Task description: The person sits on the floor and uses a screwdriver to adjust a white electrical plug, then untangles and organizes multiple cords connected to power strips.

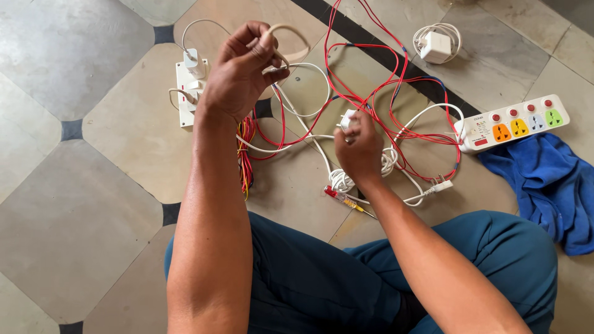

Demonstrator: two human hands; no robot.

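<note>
1. Tiled floor [74, 204]: beige and grey tiles with small dark corner squares. Person seated on it, teal trouser legs at the bottom of view.
2. Blue cloth [547, 185]: crumpled, just below the long power strip [512, 124], touching its lower edge.
3. Long power strip: white, coloured sockets, red switches. It is the landmark here and lies at right.
4. Red wire [396, 93]: loose loops spread left of the long power strip, tangled with white cable.
5. Left hand [238, 74]: raised, far left of the strip. Fingers curled together, thumb and fingertips pinching a loop of beige cable [291, 37]; the loop arcs out above and right of the fingertips.
6. Right hand [359, 148]: left of the strip, lower. Fingers closed around a white plug [348, 119], which pokes out above the knuckles.
7. Small white socket board [185, 93]: far left of the strip, behind the left hand, adapters plugged in.
8. White charger [436, 44]: above-left of the strip, cord coiled round it.
9. Tester screwdriver [341, 199]: red-and-yellow, below the right hand.
</note>
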